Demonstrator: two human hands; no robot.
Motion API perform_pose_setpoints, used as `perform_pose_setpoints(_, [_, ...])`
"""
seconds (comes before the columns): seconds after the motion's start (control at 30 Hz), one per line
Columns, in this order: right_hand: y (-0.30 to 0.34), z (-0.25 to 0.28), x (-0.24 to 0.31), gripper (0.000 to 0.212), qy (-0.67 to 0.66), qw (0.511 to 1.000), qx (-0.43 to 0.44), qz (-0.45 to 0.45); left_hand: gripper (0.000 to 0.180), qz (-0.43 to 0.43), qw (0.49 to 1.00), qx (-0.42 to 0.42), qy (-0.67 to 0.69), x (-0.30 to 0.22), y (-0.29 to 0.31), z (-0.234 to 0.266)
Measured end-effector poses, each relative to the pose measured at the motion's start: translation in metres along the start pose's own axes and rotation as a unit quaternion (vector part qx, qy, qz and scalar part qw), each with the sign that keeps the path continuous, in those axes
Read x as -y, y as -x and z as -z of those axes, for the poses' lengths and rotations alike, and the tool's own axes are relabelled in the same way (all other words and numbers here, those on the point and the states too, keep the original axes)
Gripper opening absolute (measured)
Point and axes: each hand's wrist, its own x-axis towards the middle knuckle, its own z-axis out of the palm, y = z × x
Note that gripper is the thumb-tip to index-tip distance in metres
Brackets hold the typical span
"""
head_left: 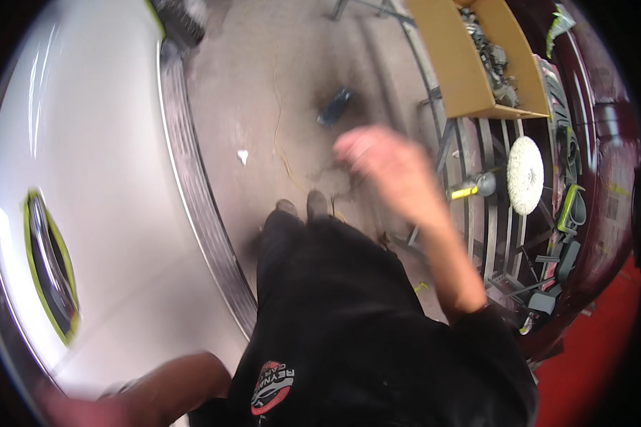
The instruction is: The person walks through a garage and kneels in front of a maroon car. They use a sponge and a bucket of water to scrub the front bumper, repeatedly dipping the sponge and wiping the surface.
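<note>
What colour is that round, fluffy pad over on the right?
The pad is creamy white; the head view, the only one here, shows it best.

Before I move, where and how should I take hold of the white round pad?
I'd pinch the white round pad by its lower rim, coming from below in the picture with the right hand, the nearer one. It is a disc whose edge shows there, while a yellow-and-grey tool crowds its left. Whether they are joined, I can't tell.
</note>
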Motion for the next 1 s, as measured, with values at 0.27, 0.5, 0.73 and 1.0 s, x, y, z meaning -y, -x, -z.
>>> perform_pose_setpoints(0.27, [-0.058, -0.065, -0.120, 0.040, 0.139, 0.945, 0.253, -0.152, 0.035, 0.497, 0.610, 0.595, 0.161, 0.163, 0.254, -0.158])
perform_pose_setpoints(0.5, [-0.150, -0.026, -0.085, 0.031, 0.004, 0.986, 0.006, -0.167, 0.031, 0.463, 0.566, 0.485, 0.479, 0.240, -0.024, -0.193])
perform_pose_setpoints(0.73, [-0.157, 0.023, -0.053, 0.034, 0.070, 0.995, 0.066, -0.040, 0.028, 0.191, 0.715, 0.654, 0.155, 0.272, 0.039, -0.258])
perform_pose_setpoints(1.0, [-0.153, 0.108, -0.046, 0.038, 0.078, 0.973, 0.060, -0.210, 0.024, 0.143, 0.628, 0.724, 0.246, 0.322, -0.005, -0.380])
